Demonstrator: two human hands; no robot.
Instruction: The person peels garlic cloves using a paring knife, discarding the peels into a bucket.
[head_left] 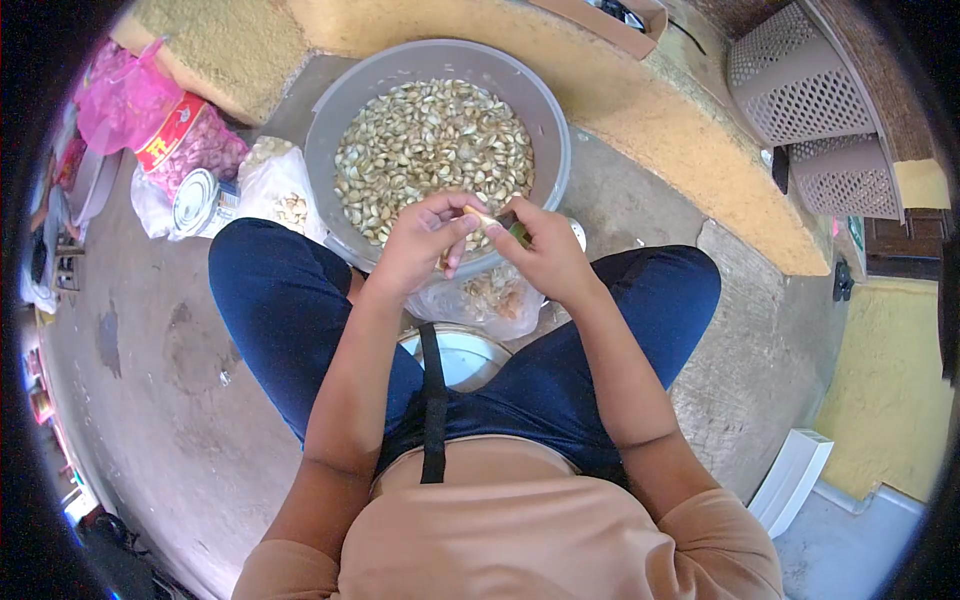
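Observation:
Both hands meet over the near rim of a large grey tub [318,150], which is filled with many garlic cloves [430,140]. My left hand [432,240] pinches a pale garlic clove [482,216] between thumb and fingers. My right hand [545,245] is closed around a small green tool [520,233], mostly hidden by the fingers; its thumb and fingertip touch the clove's right side. Just below the hands, a clear plastic bag [490,305] holds loose brownish skins.
Left of the tub are a white bag [265,190] with cloves, a can [195,203] and a pink mesh sack [205,150]. A low yellow ledge [690,150] curves behind the tub. Perforated plastic baskets [805,95] stand at the upper right. A pale round lid or basin [465,358] lies between the legs.

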